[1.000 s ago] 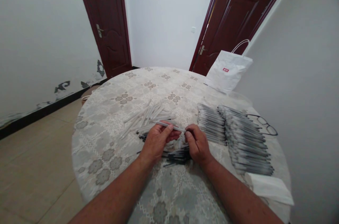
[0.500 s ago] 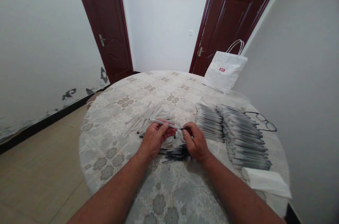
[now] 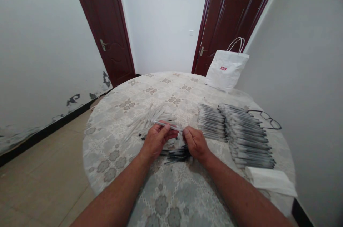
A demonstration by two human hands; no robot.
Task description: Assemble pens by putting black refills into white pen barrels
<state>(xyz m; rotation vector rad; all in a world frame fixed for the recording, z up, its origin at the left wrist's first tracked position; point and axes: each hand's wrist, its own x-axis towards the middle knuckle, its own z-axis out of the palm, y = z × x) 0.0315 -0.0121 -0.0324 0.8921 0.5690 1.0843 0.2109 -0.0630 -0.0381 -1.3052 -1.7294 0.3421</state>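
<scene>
My left hand [image 3: 158,137] is closed on a clear pen [image 3: 168,126], its thumb lying along the barrel, which points left and slightly up. At the pen's right end my right hand [image 3: 195,142] is closed, its fingers covering that end. Below the hands lies a bunch of thin black pieces [image 3: 175,154], partly behind my right hand. Beyond my left hand, clear pen barrels [image 3: 150,118] are scattered in a loose pile, with small dark bits [image 3: 143,137] at its near edge.
To the right, pens lie in a smaller row [image 3: 211,122] and a larger stack [image 3: 249,137]. Past them are black-framed glasses [image 3: 265,116], with a white folded packet [image 3: 270,180] nearer me. A white paper bag [image 3: 226,69] stands at the back of the round, cloth-covered table [image 3: 160,191].
My right hand has turned and closed more over the pen's right end, hiding the dark tip that showed before. My left hand keeps its hold. The view has shifted slightly.
</scene>
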